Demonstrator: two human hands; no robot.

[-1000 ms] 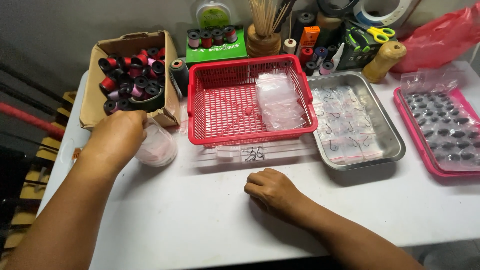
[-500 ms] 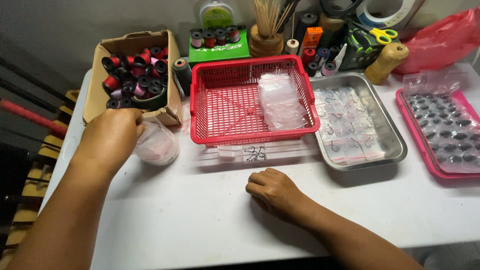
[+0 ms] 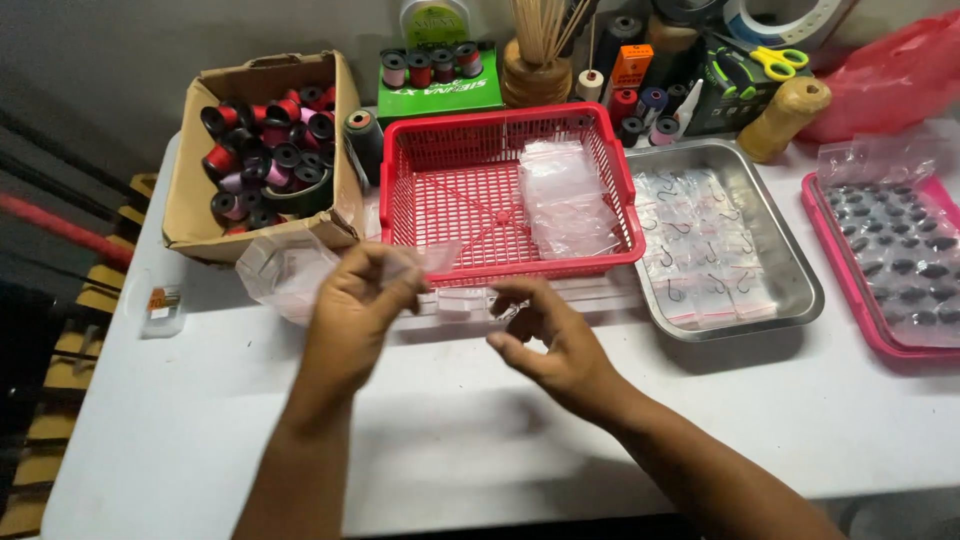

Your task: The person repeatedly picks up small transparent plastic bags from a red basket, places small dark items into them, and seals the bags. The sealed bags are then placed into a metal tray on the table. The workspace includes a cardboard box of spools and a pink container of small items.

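left hand (image 3: 358,300) pinching small clear bag (image 3: 425,262), long axis pointing right toward right hand (image 3: 545,335); right fingers curled loosely, ungripped, just beside; red basket (image 3: 440,150) beyond both.

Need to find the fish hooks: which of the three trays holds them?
The metal tray, between the red basket and the pink tray; small bagged hooks cover its bottom.

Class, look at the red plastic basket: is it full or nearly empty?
Nearly empty. The red basket holds only a stack of clear plastic bags on one side; the rest of its mesh floor is bare.
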